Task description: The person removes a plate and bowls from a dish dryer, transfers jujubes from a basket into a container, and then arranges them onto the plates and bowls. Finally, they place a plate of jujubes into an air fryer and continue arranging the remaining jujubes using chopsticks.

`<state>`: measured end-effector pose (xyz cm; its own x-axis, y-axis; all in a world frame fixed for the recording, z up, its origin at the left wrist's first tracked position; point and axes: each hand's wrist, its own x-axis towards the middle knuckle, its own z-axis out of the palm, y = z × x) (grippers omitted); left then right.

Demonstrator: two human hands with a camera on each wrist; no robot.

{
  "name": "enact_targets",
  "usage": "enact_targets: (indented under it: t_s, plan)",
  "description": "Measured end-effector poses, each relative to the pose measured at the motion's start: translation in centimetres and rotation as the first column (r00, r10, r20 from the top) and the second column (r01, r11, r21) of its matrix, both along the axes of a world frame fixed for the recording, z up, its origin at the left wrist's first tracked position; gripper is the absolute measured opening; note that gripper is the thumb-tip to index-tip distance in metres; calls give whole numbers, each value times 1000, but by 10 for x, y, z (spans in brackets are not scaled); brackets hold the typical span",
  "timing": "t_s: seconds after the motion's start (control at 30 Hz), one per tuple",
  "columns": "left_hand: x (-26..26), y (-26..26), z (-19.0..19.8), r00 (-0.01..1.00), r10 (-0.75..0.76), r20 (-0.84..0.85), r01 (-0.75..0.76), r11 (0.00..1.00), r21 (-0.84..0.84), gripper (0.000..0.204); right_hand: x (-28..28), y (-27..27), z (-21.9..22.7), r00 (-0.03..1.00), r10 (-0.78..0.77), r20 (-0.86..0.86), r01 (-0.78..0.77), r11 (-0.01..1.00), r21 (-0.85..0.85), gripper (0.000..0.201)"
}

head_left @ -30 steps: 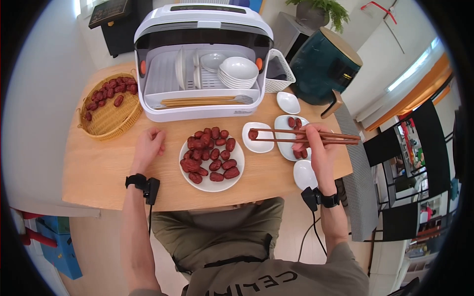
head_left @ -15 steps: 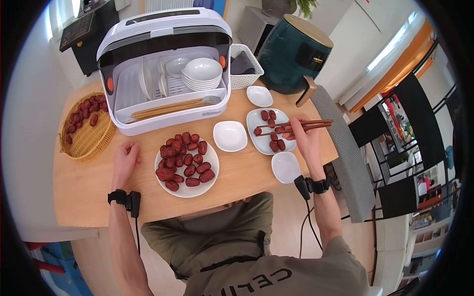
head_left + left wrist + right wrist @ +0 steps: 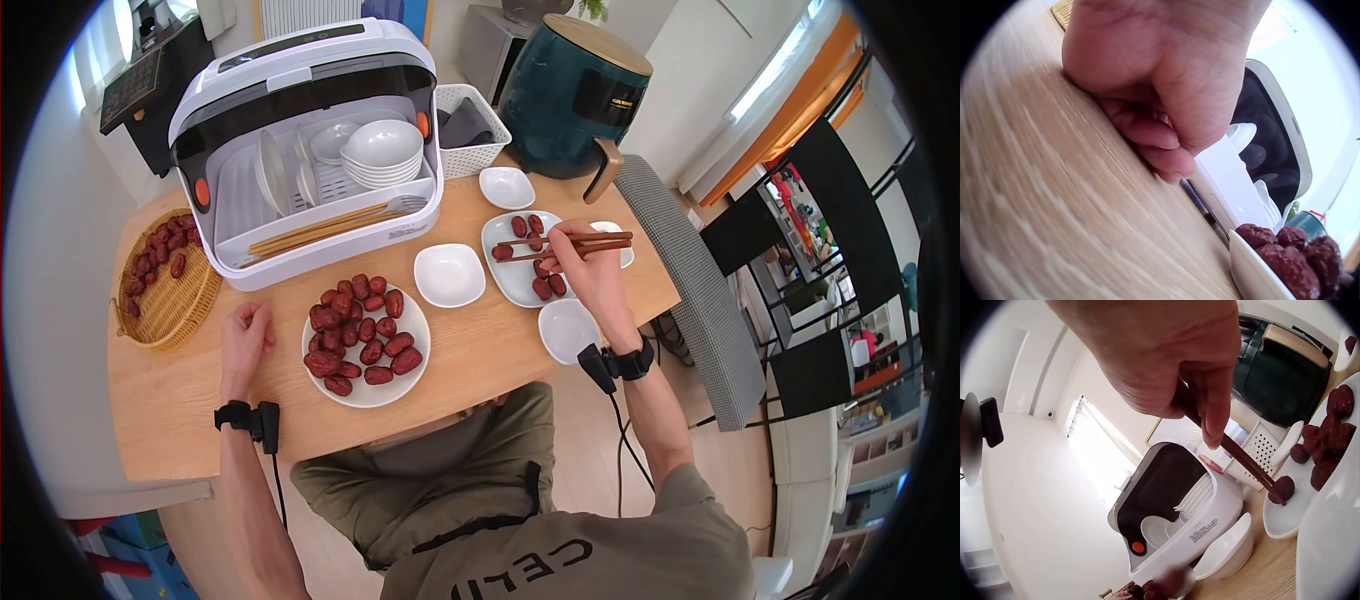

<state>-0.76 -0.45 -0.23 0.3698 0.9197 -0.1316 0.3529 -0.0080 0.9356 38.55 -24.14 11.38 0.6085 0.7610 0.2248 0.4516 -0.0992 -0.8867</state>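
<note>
Nearest the person, the left hand (image 3: 246, 338) rests on the wooden table (image 3: 480, 350) with its fingers curled loosely under and nothing in them; the left wrist view shows the knuckles and fingertips lying against the wood. Just to its right sits a round white plate (image 3: 410, 375) heaped with red dates. On the other side, a small empty white dish (image 3: 562, 330) stands near the table edge, just beside the right forearm. The right hand (image 3: 590, 275) has its fingers closed round a pair of dark chopsticks (image 3: 570, 243), which point leftward over a rectangular white plate (image 3: 505, 282). Between the chopstick tips a single date (image 3: 502, 252) is pinched, over the left end of that plate; whether it touches the plate cannot be told. The right wrist view shows the same date (image 3: 1284, 487) clamped at the tips above the plate's rim. Several more dates lie further along that plate. Between the two plates sits a square white dish (image 3: 450, 275), empty. Further back stand another small dish (image 3: 506, 187), a woven basket (image 3: 185, 305) with dates at the left edge, and a white dish cabinet (image 3: 300, 150) holding bowls, plates and chopsticks. Behind that are a white perforated basket (image 3: 462, 150) and a dark green air fryer (image 3: 570, 95).
</note>
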Motion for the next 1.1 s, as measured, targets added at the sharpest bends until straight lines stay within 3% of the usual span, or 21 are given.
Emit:
enact_targets:
  t_s: [0.4,0.6,0.67,1.1]
  plan:
    - [0,-1,3,1000,9,-19,-9,1000,14,23,13,-8,5,991,-6,-137,15,997,70,20]
    - [0,-3,5,999,7,-46,-5,999,50,23,24,-15,3,999,-36,-27,39,992,122,21]
    - [0,-2,4,999,9,-38,-7,999,43,24,26,-15,0,999,-22,28,20,999,46,21]
    - [2,-2,5,999,31,-24,-29,998,49,25,14,-9,0,999,7,36,-6,1000,-15,22]
